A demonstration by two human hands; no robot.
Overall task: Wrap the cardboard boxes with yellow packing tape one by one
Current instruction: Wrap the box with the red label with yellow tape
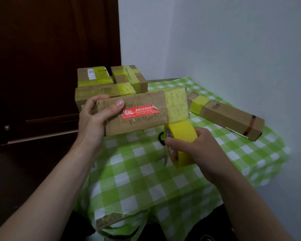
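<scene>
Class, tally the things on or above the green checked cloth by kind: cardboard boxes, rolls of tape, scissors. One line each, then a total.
Cardboard boxes: 5 (the held box, the long box at right, stacked boxes behind)
Yellow tape roll: 1
Scissors: 1, partly hidden behind the roll
Total: 7

Dim, soft indoor light; wide-angle bending at edges, slightly blurred.
</scene>
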